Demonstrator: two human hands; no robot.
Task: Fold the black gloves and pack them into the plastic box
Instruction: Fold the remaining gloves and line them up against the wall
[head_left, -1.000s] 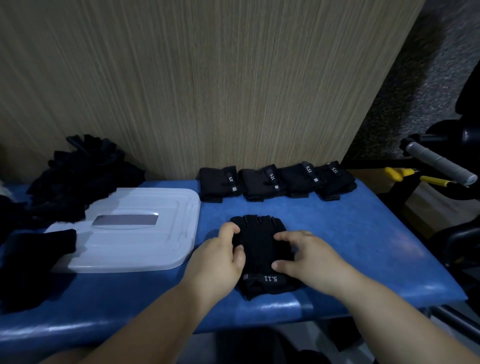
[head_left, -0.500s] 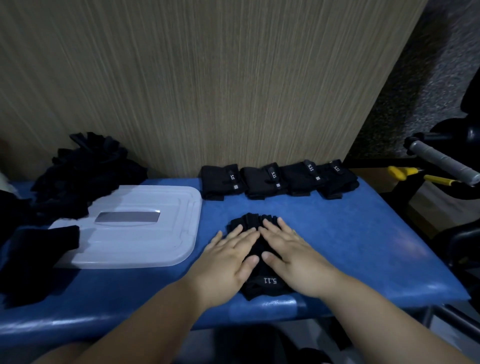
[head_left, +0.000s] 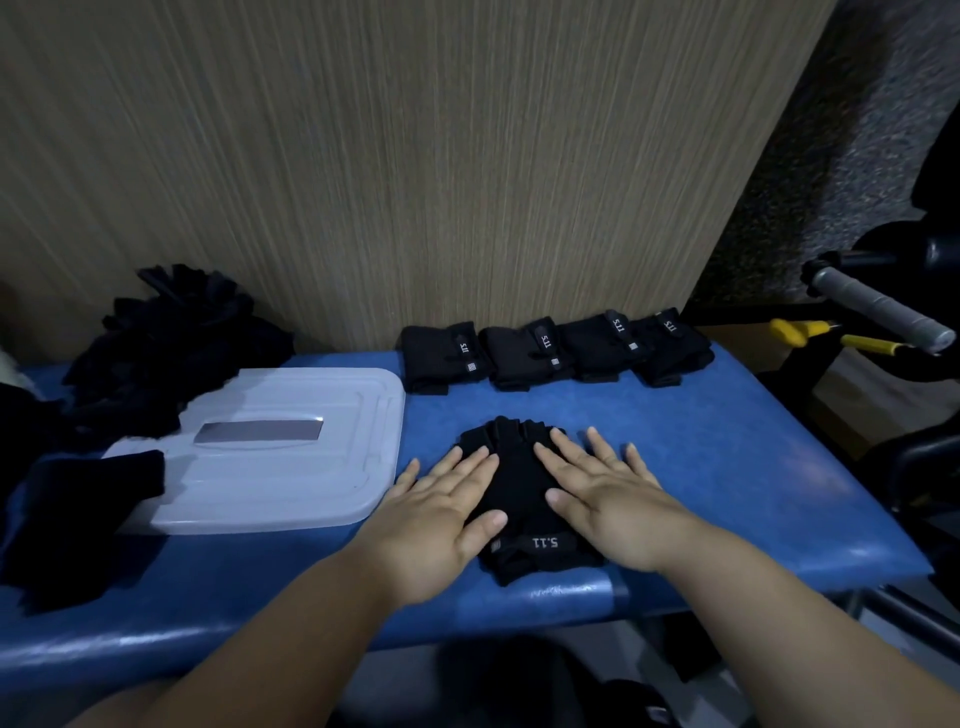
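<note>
A black fingerless glove (head_left: 519, 483) lies flat near the front edge of the blue table (head_left: 727, 467), its wrist strap toward me. My left hand (head_left: 441, 514) presses flat on its left side with straight fingers. My right hand (head_left: 608, 493) lies flat on its right side, fingers spread onto the table. Several folded black gloves (head_left: 550, 351) sit in a row at the back by the wall. The plastic box (head_left: 280, 452) stands to the left with its white lid on.
A heap of loose black gloves (head_left: 171, 348) lies at the back left, and more black fabric (head_left: 78, 519) overlaps the box's left corner. Right of the table are a grey-wrapped handle (head_left: 878, 312) and yellow-handled tools (head_left: 800, 332). A wood-grain wall (head_left: 415, 156) backs the table.
My hands went from gripping the glove with curled fingers to lying flat on it. They have since slid apart, uncovering the glove's middle.
</note>
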